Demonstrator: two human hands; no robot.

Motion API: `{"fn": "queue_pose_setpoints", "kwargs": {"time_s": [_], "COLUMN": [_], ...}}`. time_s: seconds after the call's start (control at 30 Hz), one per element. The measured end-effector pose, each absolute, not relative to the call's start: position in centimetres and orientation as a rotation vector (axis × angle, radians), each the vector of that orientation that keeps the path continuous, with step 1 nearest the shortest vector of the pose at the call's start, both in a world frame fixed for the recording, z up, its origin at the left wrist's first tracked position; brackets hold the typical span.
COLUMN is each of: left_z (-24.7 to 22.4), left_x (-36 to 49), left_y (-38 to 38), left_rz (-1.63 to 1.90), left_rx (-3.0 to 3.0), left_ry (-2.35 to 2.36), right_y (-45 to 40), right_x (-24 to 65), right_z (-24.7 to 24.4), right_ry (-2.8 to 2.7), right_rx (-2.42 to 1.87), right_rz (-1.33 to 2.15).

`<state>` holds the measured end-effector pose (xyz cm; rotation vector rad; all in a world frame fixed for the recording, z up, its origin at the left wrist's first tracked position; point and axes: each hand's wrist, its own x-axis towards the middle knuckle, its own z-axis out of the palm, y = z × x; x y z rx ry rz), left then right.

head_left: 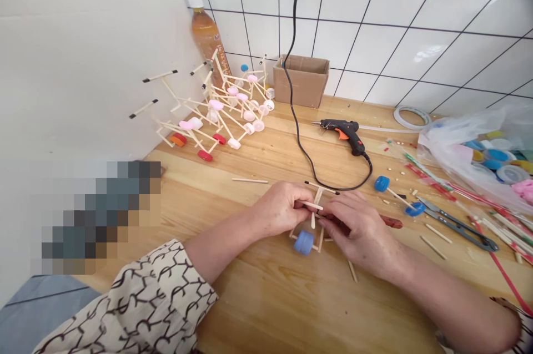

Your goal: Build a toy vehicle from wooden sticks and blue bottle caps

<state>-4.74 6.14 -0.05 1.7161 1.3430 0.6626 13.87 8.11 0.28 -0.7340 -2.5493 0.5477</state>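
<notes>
Between my hands stands a small wooden-stick model (pixel 318 196), with a black-tipped crossbar at its top. A blue bottle cap (pixel 303 243) sits low at its front like a wheel. My left hand (pixel 280 208) pinches a short wooden stick (pixel 311 205) lying across the model's upright. My right hand (pixel 360 226) is closed at the model from the other side, fingertips close to that stick. Its fingers partly hide the joint. A reddish-brown handle (pixel 391 222) pokes out behind my right hand; whether that hand holds it cannot be seen.
Several finished stick models (pixel 214 104) with cap wheels stand at the back left, by a drink bottle (pixel 208 38) and a cardboard box (pixel 302 81). A glue gun (pixel 343 131), blue-cap axle (pixel 400 197), scissors (pixel 458 225), tape roll (pixel 412 117) and bag of caps (pixel 470 137) lie rightward.
</notes>
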Motion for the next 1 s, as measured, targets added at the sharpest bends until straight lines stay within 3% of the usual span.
{"fn": "queue_pose_setpoints", "kwargs": {"time_s": [0.37,0.6,0.83,1.0], "left_z": [0.6,1.2,1.4,0.9], "left_x": [-5.6,-6.5,-5.8,-5.4], "left_y": [6.1,6.7,6.3,6.4], "left_rz": [0.677,0.938,0.991,1.078], "left_rx": [1.532,1.208,1.506,1.505], "left_ry": [1.202,1.100,1.300,1.155], "right_y": [8.4,9.1,9.1,9.0], "right_x": [14.1,14.4,14.4,14.3], "right_z": [0.6,1.1,1.0,0.7], "right_ry": [-2.471,-2.327,-2.452,-2.458], "right_rx": [-0.784,-0.962,-0.851,-0.835], "right_rz": [0.623,0.726,0.654,0.632]}}
